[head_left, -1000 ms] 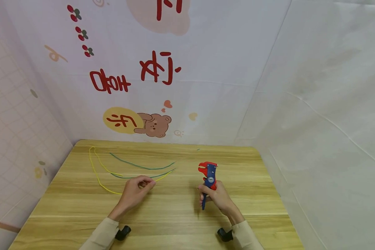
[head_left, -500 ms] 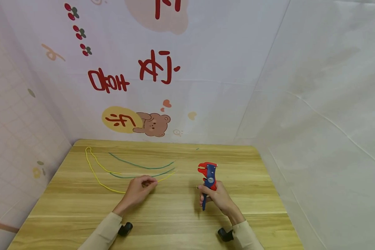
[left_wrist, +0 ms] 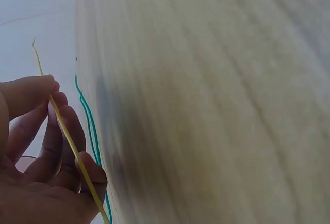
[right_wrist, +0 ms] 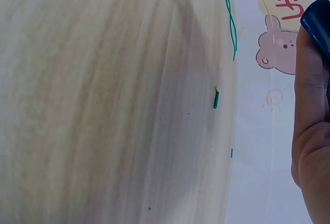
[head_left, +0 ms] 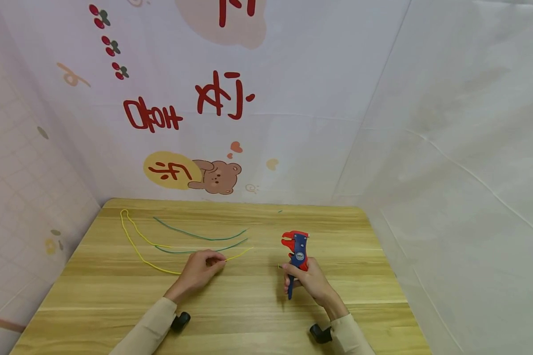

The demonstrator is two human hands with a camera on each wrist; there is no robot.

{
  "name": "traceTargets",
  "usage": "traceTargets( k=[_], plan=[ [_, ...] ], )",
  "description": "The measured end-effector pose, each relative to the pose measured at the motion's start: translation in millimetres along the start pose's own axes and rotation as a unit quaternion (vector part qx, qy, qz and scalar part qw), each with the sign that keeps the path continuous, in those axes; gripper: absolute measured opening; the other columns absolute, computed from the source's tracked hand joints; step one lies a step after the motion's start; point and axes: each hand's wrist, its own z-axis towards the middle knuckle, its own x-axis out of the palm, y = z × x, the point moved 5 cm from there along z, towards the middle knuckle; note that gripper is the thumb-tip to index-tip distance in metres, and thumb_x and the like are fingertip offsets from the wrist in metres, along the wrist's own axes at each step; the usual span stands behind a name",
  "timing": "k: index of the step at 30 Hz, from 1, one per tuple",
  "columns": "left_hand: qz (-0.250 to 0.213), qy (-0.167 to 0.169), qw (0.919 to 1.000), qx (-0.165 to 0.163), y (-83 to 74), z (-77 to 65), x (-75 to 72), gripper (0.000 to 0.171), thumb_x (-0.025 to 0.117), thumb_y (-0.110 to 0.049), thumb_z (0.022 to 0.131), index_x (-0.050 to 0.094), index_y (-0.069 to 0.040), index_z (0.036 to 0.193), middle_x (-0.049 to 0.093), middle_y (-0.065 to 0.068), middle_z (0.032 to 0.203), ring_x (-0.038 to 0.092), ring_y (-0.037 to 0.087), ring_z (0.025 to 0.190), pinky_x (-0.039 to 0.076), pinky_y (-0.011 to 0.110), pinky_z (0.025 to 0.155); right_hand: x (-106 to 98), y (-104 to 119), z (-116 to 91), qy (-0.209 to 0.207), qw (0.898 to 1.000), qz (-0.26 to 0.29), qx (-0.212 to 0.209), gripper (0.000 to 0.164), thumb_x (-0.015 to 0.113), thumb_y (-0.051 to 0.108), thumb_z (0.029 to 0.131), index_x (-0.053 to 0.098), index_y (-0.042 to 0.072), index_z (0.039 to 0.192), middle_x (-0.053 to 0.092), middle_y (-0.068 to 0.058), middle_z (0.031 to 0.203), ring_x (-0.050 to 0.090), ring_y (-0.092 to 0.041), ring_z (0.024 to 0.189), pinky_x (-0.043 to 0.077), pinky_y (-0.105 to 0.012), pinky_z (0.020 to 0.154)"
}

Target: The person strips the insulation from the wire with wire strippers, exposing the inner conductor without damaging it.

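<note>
My left hand (head_left: 197, 271) pinches a thin yellow wire (left_wrist: 77, 154) between thumb and forefinger. A short length sticks out past the fingertips, its thin tip bent in the left wrist view. Behind the hand, the rest of that wire loops across the left of the table. My right hand (head_left: 313, 281) grips a red and blue wire stripper (head_left: 299, 246) by its handles, head pointing away and nothing visible in its mouth. In the right wrist view only a dark blue end of the tool (right_wrist: 319, 22) shows. A gap separates the wire's free end from the stripper.
Two green wires lie beyond the left hand, a farther one (head_left: 210, 239) and a nearer one (head_left: 233, 246). Small scraps lie about: a green-yellow piece (right_wrist: 216, 99) near the right hand and a green bit (head_left: 280, 211) at the back. White cloth walls (head_left: 302, 162) border the wooden table.
My left hand has shifted slightly right with the yellow wire, whose free end now sits farther right and a little nearer. The right hand and stripper stay almost in place.
</note>
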Motion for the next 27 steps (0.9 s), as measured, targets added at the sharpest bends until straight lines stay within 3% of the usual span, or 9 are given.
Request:
traceTargets(
  k=[17, 27],
  plan=[
    [0.028, 0.015, 0.9995, -0.003, 3.0, 14.1, 8.9, 0.009, 0.082, -0.012, 0.104, 0.088, -0.010, 0.110, 0.083, -0.001, 0.101, 0.068, 0.004, 0.088, 0.053, 0.024, 0.081, 0, -3, 0, -0.003, 1.000, 0.003, 0.008, 0.053, 0.068, 0.027, 0.115, 0.055, -0.024, 0.120, 0.073, -0.001, 0.079, 0.079, -0.019, 0.071, 0.071, -0.043, 0.075],
    [0.025, 0.024, 0.9993, -0.009, 7.0, 16.8, 11.8, 0.009, 0.082, -0.012, 0.104, 0.089, -0.012, 0.109, 0.084, -0.001, 0.104, 0.073, 0.013, 0.096, 0.056, 0.028, 0.087, 0, -4, 0, -0.003, 1.000, 0.008, 0.013, 0.049, 0.069, 0.024, 0.115, 0.057, -0.024, 0.117, 0.072, -0.001, 0.078, 0.079, -0.019, 0.071, 0.071, -0.044, 0.075]
  ],
)
